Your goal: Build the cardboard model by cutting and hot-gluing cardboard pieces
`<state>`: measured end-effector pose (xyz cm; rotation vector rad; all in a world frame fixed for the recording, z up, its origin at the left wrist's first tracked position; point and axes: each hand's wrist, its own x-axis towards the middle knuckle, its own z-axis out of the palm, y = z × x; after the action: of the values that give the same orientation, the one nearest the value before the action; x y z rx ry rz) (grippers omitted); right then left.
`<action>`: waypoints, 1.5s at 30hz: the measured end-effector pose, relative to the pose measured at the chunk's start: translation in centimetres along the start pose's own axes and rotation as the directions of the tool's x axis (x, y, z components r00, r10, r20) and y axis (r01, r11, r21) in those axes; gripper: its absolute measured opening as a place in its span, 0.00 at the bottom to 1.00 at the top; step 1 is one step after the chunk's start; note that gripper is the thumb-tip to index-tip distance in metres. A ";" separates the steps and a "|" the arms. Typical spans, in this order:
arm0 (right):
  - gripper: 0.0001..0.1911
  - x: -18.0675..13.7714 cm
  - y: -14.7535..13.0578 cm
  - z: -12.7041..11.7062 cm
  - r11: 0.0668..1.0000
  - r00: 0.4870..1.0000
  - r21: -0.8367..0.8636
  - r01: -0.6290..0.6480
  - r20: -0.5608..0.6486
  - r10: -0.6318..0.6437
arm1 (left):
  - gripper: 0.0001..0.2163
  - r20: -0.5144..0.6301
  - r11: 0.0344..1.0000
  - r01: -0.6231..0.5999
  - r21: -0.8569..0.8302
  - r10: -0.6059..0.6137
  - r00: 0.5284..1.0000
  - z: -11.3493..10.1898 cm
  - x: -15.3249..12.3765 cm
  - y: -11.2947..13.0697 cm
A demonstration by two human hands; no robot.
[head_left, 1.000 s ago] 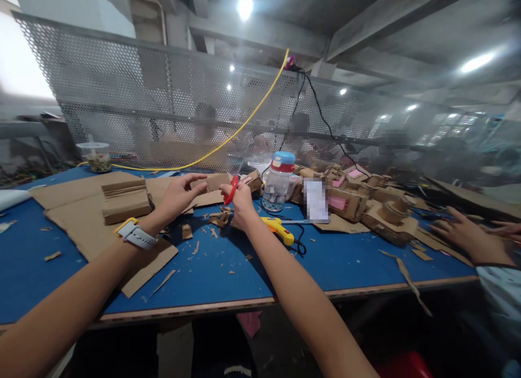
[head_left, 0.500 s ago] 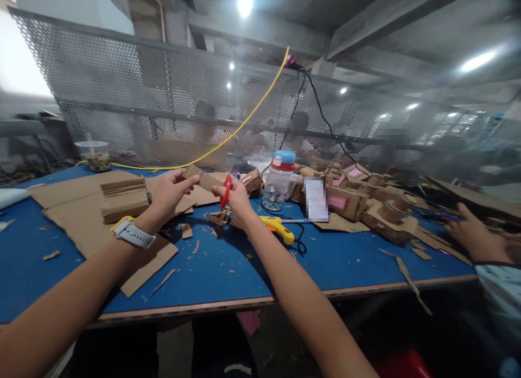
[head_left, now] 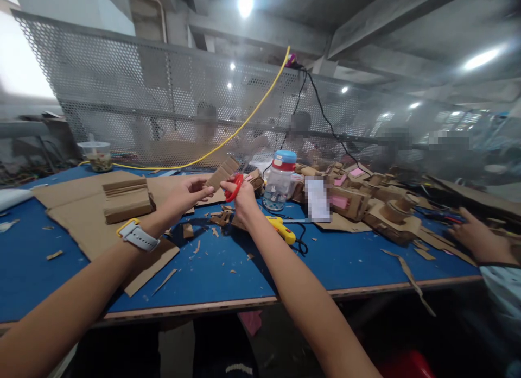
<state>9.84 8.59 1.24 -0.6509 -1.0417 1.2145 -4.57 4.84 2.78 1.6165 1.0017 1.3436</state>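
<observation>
My left hand (head_left: pixel 188 197) pinches a small ridged piece of cardboard (head_left: pixel 223 172) between thumb and fingers, tilted up above the table. Close to its right, my right hand (head_left: pixel 246 200) is closed around red-handled scissors (head_left: pixel 234 188); the blades cannot be made out clearly. The thumb side of the right hand comes very near the cardboard piece, and I cannot tell whether they touch. Below the hands lie cardboard scraps (head_left: pixel 221 217). A stack of cut cardboard strips (head_left: pixel 127 200) rests on a large cardboard sheet (head_left: pixel 73 204) left of my left hand.
A yellow glue gun (head_left: pixel 284 231) lies right of my right forearm, before a clear bottle (head_left: pixel 277 188) with a blue lid. Cardboard constructions (head_left: pixel 386 220) crowd the right side. Another person's hand (head_left: pixel 480 239) is at far right. A plastic cup (head_left: pixel 97 156) stands back left.
The cardboard piece has swung from slanting down rightward to slanting up rightward. My left hand has moved right with it; the right hand and scissors have shifted slightly right.
</observation>
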 end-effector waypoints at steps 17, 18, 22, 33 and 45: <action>0.26 -1.4 1.6 0.2 0.782 0.880 -0.586 0.215 0.463 0.105 | 0.19 -0.352 0.976 -0.214 0.044 0.216 0.911 -1.7 0.6 0.1; 0.26 -1.4 1.7 0.2 0.780 0.865 -0.582 0.232 0.491 0.109 | 0.18 -0.340 0.976 -0.208 0.059 0.216 0.915 -1.6 0.6 0.1; 0.26 -1.3 1.7 0.3 0.774 0.819 -0.578 0.261 0.556 0.139 | 0.10 -0.370 0.979 -0.194 0.066 0.204 0.906 -1.1 0.3 0.5; 0.29 -2.1 1.2 0.6 0.781 0.827 -0.611 0.129 0.500 0.255 | 0.07 -0.389 0.986 -0.167 0.012 0.158 0.908 -0.6 0.0 1.0; 0.30 -2.1 1.5 0.6 0.740 0.845 -0.638 0.212 0.500 0.189 | 0.11 -0.370 0.987 -0.159 0.015 0.153 0.916 -0.8 0.1 0.6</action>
<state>8.63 6.86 -0.40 -0.8744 -2.0277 0.9998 -5.25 4.79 3.42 1.4856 1.0927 1.8105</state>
